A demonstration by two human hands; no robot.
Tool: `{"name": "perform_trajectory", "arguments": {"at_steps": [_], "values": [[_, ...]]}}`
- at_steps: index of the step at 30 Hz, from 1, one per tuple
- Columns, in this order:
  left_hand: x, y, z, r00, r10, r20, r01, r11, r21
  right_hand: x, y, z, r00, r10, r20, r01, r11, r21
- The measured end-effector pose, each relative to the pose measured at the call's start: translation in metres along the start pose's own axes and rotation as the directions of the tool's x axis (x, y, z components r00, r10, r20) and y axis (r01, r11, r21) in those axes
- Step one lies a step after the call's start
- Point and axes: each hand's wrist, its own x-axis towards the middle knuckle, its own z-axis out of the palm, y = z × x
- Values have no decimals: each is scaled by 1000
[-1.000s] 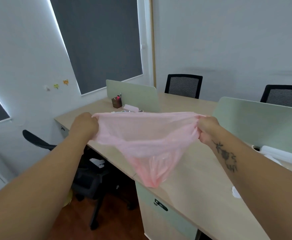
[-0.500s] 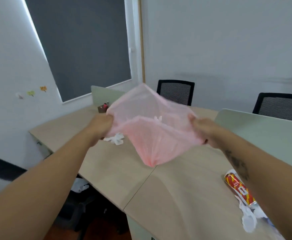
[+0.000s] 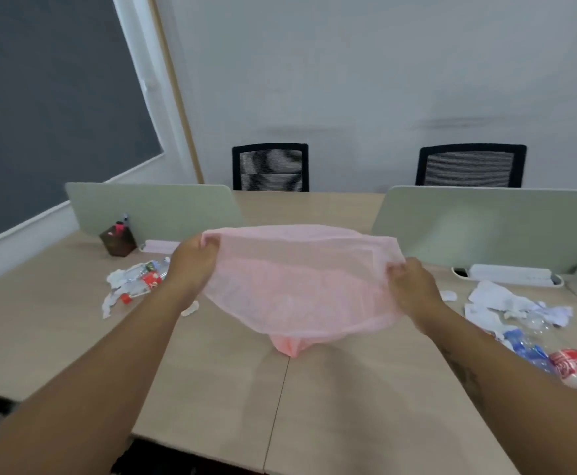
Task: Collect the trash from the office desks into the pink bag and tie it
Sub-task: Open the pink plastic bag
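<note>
At the far left, a dark blind (image 3: pixel 50 108) fills the window. Below it the desk (image 3: pixel 211 389) runs the whole width, pale wood, with a seam down its middle. A green divider (image 3: pixel 153 207) stands on the left half; a brown pen cup (image 3: pixel 118 240) sits just in front of it, with a pink pad (image 3: pixel 162 246) beside the cup. Nearer the camera lies the left trash pile (image 3: pixel 132 282) — crumpled white paper and a crushed clear bottle with a red label.

The left hand (image 3: pixel 191 265) is closed on the left edge of the bag (image 3: pixel 297 289), fingers curled round the gathered rim. The bag is pink, thin, half see-through; it hangs in the air over the middle of the desk, mouth stretched wide between the two hands, its bunched bottom tip touching or almost touching the desk at the seam. The right hand (image 3: pixel 413 289) pinches the right edge of the rim, fingers shut on the plastic.

Behind, two black mesh chairs (image 3: pixel 270 168) stand against the wall. A second divider (image 3: pixel 492 224) stands on the right half, with a white power strip (image 3: pixel 509 274) at its foot. The right trash pile (image 3: pixel 513 306) lies near the right forearm — white paper, a crushed bottle with a blue label, and a red-labelled cola bottle (image 3: pixel 575 368) at the edge of view.
</note>
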Motion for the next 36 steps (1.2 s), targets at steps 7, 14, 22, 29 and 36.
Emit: {"name": "perform_trajectory", "arguments": {"at_steps": [7, 14, 22, 29, 36], "values": [[15, 28, 15, 917, 320, 239, -330, 944, 0, -12, -48, 20, 892, -450, -45, 359, 766, -533], [23, 27, 10, 904, 340, 260, -381, 916, 125, 12, -63, 16, 880, -474, -8, 437, 818, -374], [8, -41, 56, 941, -277, 197, 290, 956, -43, 44, -34, 3, 987, -154, -45, 157, 986, 62], [11, 56, 49, 948, 83, -307, -121, 987, -106, 59, -27, -39, 928, -187, -321, 234, 966, 113], [-19, 32, 90, 936, 270, -225, -248, 961, 122, 63, 39, -58, 937, -183, -297, 196, 980, 16]]}}
